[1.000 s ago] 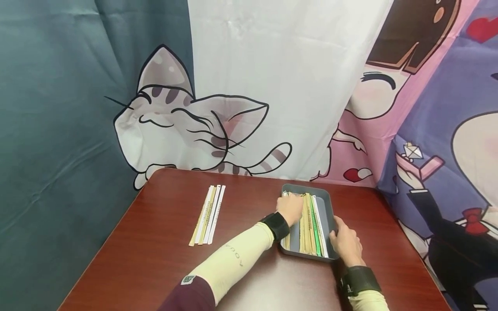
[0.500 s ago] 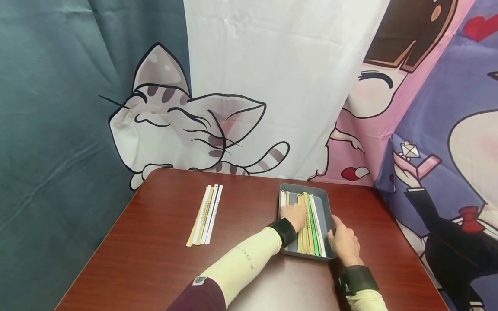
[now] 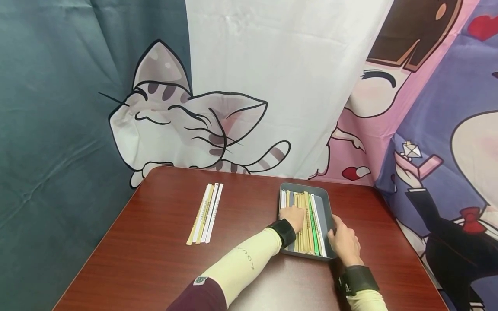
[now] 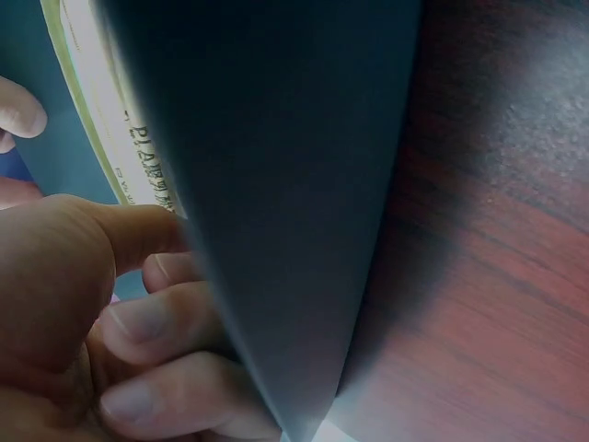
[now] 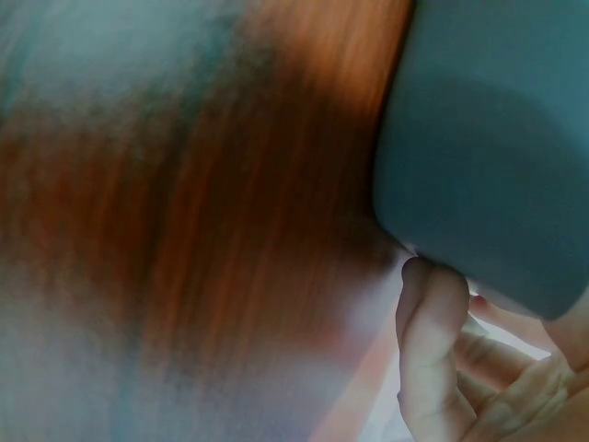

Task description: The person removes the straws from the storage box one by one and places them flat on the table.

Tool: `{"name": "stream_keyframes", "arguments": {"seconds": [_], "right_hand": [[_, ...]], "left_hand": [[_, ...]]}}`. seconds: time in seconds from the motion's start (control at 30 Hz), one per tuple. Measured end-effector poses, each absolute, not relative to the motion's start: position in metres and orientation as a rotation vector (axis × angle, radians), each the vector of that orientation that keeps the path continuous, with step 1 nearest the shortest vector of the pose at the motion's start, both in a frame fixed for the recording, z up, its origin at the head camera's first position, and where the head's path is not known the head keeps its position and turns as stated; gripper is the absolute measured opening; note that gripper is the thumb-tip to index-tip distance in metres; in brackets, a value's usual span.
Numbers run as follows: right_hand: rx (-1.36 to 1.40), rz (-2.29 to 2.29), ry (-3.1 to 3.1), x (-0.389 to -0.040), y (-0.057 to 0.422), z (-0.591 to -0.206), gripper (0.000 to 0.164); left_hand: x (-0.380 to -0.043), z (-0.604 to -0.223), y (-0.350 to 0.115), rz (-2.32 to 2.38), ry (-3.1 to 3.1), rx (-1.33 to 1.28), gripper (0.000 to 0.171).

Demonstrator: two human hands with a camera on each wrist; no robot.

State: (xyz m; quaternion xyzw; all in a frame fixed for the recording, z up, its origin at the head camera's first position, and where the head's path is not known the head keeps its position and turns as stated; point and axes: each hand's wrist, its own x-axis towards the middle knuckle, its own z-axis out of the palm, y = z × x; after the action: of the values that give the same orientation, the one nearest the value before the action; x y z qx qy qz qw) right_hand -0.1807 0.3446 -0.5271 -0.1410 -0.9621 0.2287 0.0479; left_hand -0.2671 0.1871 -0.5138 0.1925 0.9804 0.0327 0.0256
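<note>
A shallow grey tray (image 3: 326, 207) holds long, narrow paper-wrapped sticks: tan ones (image 3: 306, 235), a green one (image 3: 313, 224) and white ones. My left hand (image 3: 292, 217) is down inside the tray, over its left half beside the tan sticks. In the left wrist view its fingers (image 4: 175, 396) are curled close to the tray's side wall, near a wrapped stick (image 4: 138, 157) with dark print. I cannot tell whether it pinches a stick. My right hand (image 3: 345, 242) grips the tray's right wall, its fingers (image 5: 433, 322) at the outside of the wall.
Several white and tan wrapped sticks (image 3: 206, 214) lie side by side on the reddish-brown table (image 3: 155, 259), left of the tray. A printed cartoon curtain (image 3: 241, 52) hangs behind the table's far edge.
My left hand has moved from the tray's far left part toward me and right, then slightly back left. The tan sticks have spread leftward beside it. My right hand stays at the tray.
</note>
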Motion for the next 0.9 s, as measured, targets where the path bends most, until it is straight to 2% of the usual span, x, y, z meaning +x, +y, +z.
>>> {"name": "stream_keyframes", "arguments": {"seconds": [0.73, 0.9], "right_hand": [[-0.445, 0.698, -2.941, -0.184, 0.345, -0.530, 0.058], [-0.428, 0.696, -2.936, -0.181, 0.346, -0.528, 0.058]], "left_hand": [[-0.271, -0.520, 0.184, 0.258, 3.029, 0.583, 0.006], [-0.276, -0.510, 0.177, 0.352, 3.100, 0.631, 0.013]]}}
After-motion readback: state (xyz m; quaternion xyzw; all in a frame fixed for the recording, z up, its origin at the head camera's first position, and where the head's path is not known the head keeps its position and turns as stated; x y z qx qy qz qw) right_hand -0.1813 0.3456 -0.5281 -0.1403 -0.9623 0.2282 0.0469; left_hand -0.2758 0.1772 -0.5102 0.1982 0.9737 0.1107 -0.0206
